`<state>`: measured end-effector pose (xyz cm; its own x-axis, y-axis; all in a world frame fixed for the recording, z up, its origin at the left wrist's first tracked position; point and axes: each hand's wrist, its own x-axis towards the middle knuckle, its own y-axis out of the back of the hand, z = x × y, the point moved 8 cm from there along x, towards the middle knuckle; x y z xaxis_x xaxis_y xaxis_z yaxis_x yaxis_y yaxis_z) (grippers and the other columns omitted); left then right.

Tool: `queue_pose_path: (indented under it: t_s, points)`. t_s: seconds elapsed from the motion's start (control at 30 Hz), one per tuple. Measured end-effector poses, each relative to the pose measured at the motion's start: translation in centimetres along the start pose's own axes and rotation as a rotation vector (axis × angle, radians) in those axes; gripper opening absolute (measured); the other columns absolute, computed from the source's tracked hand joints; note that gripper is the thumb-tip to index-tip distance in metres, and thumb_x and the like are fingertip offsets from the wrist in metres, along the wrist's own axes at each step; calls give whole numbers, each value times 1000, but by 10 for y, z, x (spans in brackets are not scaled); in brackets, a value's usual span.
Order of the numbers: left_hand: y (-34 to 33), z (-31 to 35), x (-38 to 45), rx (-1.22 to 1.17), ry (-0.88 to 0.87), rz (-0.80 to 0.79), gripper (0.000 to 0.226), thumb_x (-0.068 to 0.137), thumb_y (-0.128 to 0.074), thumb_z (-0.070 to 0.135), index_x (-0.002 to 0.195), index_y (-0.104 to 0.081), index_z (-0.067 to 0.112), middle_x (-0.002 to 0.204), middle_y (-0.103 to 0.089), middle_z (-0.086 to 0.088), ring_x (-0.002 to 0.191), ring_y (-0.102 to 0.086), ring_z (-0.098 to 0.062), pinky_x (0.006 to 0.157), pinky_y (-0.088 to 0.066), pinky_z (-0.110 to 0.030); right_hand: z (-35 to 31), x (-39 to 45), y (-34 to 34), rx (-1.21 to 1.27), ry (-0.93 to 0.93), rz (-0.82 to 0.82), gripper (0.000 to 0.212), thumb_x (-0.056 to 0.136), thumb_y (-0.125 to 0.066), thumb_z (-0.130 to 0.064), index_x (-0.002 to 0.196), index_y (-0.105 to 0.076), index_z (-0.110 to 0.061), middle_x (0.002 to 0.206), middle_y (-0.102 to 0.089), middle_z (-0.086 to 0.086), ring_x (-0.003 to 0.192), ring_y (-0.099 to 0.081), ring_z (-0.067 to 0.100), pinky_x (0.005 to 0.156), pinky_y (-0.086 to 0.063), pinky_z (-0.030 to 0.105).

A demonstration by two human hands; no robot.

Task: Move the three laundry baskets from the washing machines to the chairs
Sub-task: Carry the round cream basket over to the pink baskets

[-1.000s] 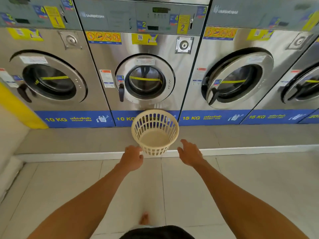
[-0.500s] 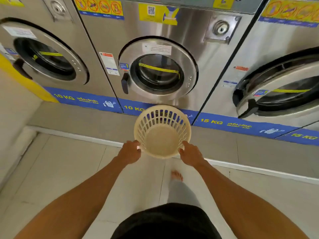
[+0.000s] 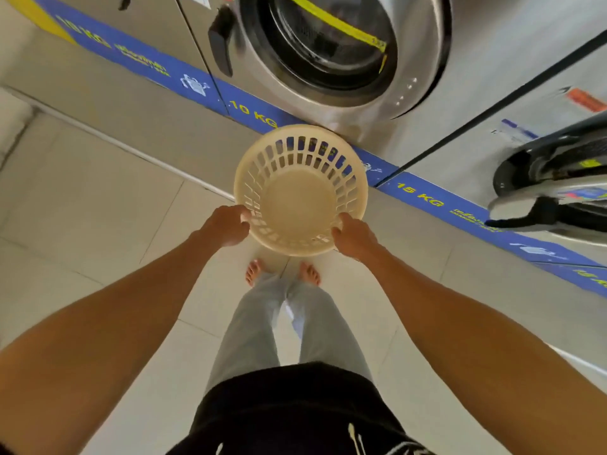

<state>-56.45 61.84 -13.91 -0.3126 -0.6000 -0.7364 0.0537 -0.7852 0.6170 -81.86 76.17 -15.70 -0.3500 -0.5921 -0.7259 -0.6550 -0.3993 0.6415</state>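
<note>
A round cream plastic laundry basket point(image 3: 300, 198) with slotted walls is empty and sits in front of the middle washing machine point(image 3: 331, 54), over the raised step. My left hand point(image 3: 226, 224) grips its near-left rim. My right hand point(image 3: 353, 236) grips its near-right rim. The basket tilts slightly toward me, and I cannot tell whether it still rests on the step. No other basket and no chairs are in view.
A grey raised step point(image 3: 138, 119) with a white edge runs below the machines. To the right, a washer door point(image 3: 555, 192) stands ajar with its black handle sticking out. My bare feet point(image 3: 282, 274) stand on pale floor tiles just below the basket.
I have stepped close to the machines and bent over the basket. Both hands, open and reaching a second ago, have closed on its rim.
</note>
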Motion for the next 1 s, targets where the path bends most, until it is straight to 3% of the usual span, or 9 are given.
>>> queue_pose_path:
  t_s: [0.1, 0.23, 0.4, 0.47, 0.57, 0.63, 0.77, 0.9, 1.0]
  points:
    - [-13, -3, 32, -16, 32, 38, 45, 94, -46, 22, 138, -55, 24, 135, -58, -16, 124, -54, -33, 101, -46, -42, 5, 32, -9, 0, -4, 32, 49, 100, -43, -38, 145, -42, -18, 135, -57, 16, 121, -57, 37, 94, -50, 46]
    - [-40, -20, 78, -48, 131, 115, 60, 91, -48, 21, 149, -35, 32, 134, -52, -19, 119, -54, -37, 93, -49, -46, 38, 75, -22, -24, -146, 155, 45, 101, -46, -32, 144, -42, -20, 147, -35, 21, 127, -48, 39, 100, -45, 46]
    - [-87, -39, 122, -212, 265, 152, 86, 92, -54, 11, 157, -7, 42, 124, -52, -20, 91, -58, -33, 63, -49, -35, 69, 125, -48, -56, -205, 191, 48, 102, -47, -34, 149, -34, -28, 161, -11, 22, 133, -44, 44, 103, -44, 51]
    - [-99, -40, 135, -264, 251, 189, 95, 89, -57, 4, 157, -2, 41, 113, -56, -16, 80, -58, -28, 48, -44, -27, 73, 140, -54, -29, -199, 212, 49, 103, -46, -34, 150, -32, -31, 161, -10, 20, 129, -49, 43, 101, -47, 49]
    - [-105, -50, 146, -293, 281, 235, 100, 89, -61, 3, 157, -1, 43, 117, -56, -16, 71, -62, -26, 40, -47, -27, 79, 152, -51, -13, -220, 236, 50, 102, -49, -28, 150, -33, -32, 154, -21, 19, 116, -59, 38, 93, -53, 42]
    - [-103, -55, 145, -279, 308, 242, 97, 91, -63, 10, 154, 0, 48, 124, -57, -19, 66, -66, -27, 41, -55, -33, 84, 152, -44, 13, -253, 222, 54, 99, -54, -21, 149, -35, -33, 150, -28, 17, 111, -61, 37, 88, -54, 40]
    - [-77, -49, 122, -270, 344, 254, 90, 93, -60, 13, 154, -4, 50, 124, -56, -23, 80, -66, -38, 60, -62, -49, 81, 136, -18, 61, -232, 264, 55, 95, -57, -19, 146, -42, -35, 132, -41, 10, 102, -62, 35, 84, -52, 38]
    - [-55, -50, 80, -358, 411, 174, 90, 91, -61, 5, 155, -13, 48, 134, -53, -20, 98, -67, -43, 52, -59, -45, 71, 101, -6, 60, -257, 176, 67, 92, -57, -19, 152, -35, -38, 134, -46, 10, 118, -58, 34, 90, -47, 36]
    - [-44, -55, 31, -395, 481, 124, 94, 88, -65, 0, 154, -17, 47, 134, -50, -21, 99, -66, -43, 63, -62, -50, 60, 63, -5, 43, -232, 76, 74, 93, -57, -22, 156, -22, -40, 136, -47, 14, 120, -56, 36, 82, -44, 37]
